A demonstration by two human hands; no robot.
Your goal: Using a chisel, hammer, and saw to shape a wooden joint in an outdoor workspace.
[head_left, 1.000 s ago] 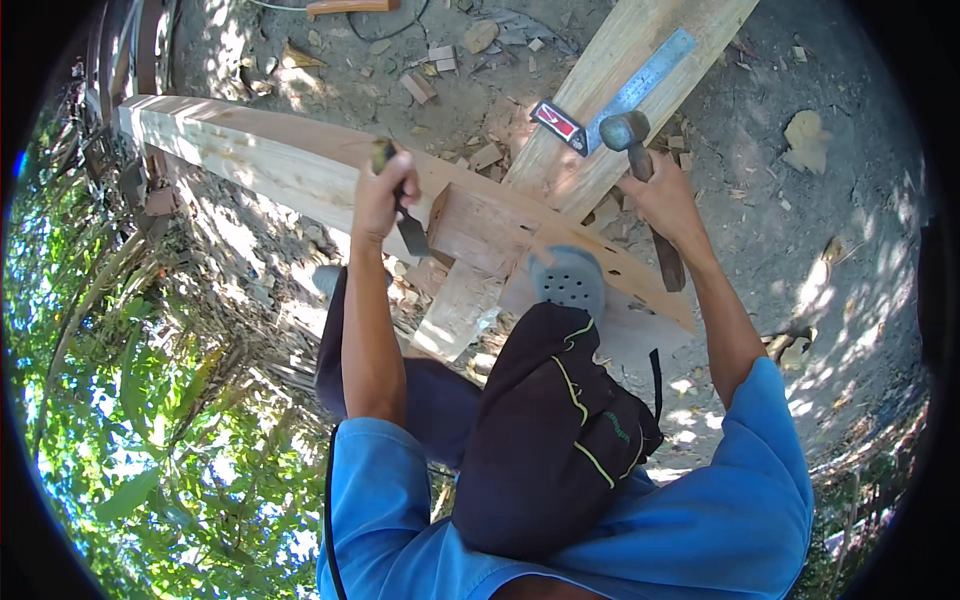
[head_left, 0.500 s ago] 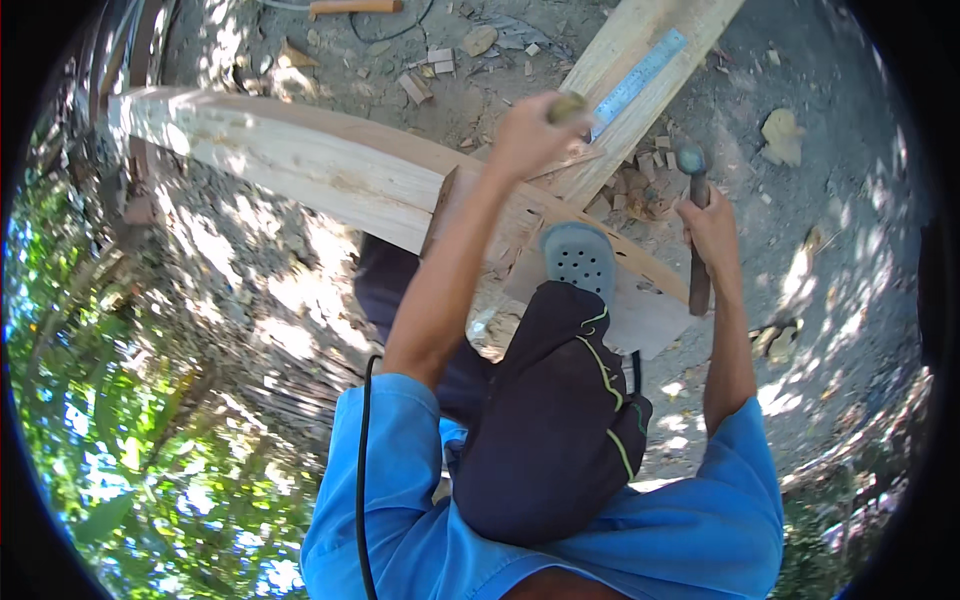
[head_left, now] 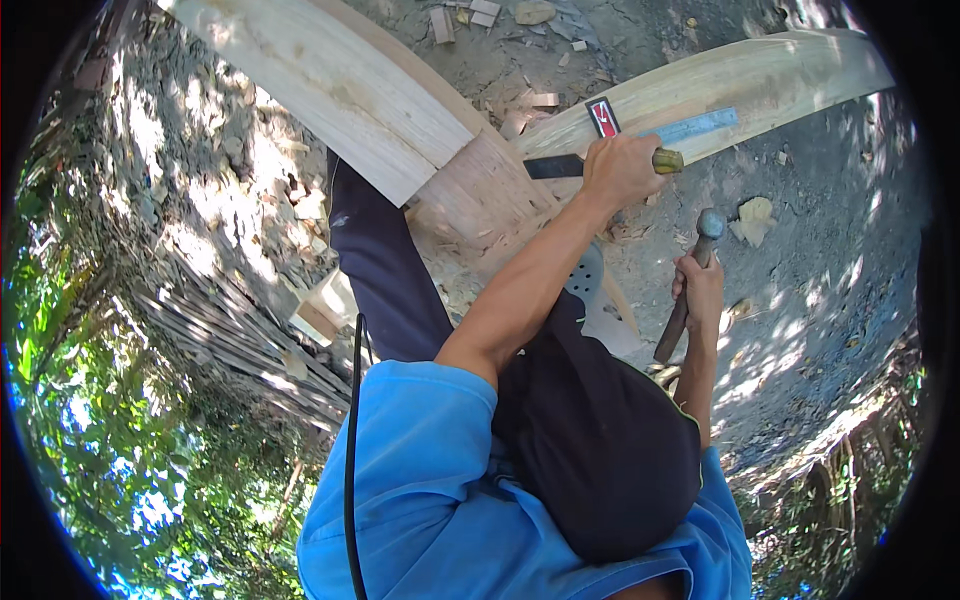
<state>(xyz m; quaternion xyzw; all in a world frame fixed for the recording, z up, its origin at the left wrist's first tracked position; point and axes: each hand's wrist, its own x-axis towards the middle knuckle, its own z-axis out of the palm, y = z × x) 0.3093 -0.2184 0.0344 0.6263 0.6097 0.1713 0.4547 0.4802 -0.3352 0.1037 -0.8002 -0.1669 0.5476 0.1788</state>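
Note:
My left hand (head_left: pixel 622 172) is closed round a chisel (head_left: pixel 668 161), whose yellowish handle end sticks out on the right. On the other side of the fist a dark flat blade (head_left: pixel 553 167) shows over the wood, apparently the same tool's. Beneath and behind the fist lies a pale plank (head_left: pixel 780 85) bearing a blue-grey steel ruler (head_left: pixel 700 126). A small red-and-black rectangle (head_left: pixel 603 118) is just beyond my knuckles. Lower right, my right hand (head_left: pixel 702 290) grips a hammer (head_left: pixel 710 224) by its dark handle, head up, away from the wood.
A long pale beam (head_left: pixel 330 80) comes in from the upper left and meets a brownish timber joint (head_left: pixel 480 195). My foot in a grey perforated clog (head_left: pixel 587 272) is beside it. Wood offcuts (head_left: pixel 442 25) and a dry leaf (head_left: pixel 754 221) lie on the dirt. Thin sticks (head_left: pixel 240 335) lie left.
The view has turned, swinging the ruler plank to the right. My left hand has moved right with the chisel, and a dark blade now shows. My right hand still holds the hammer.

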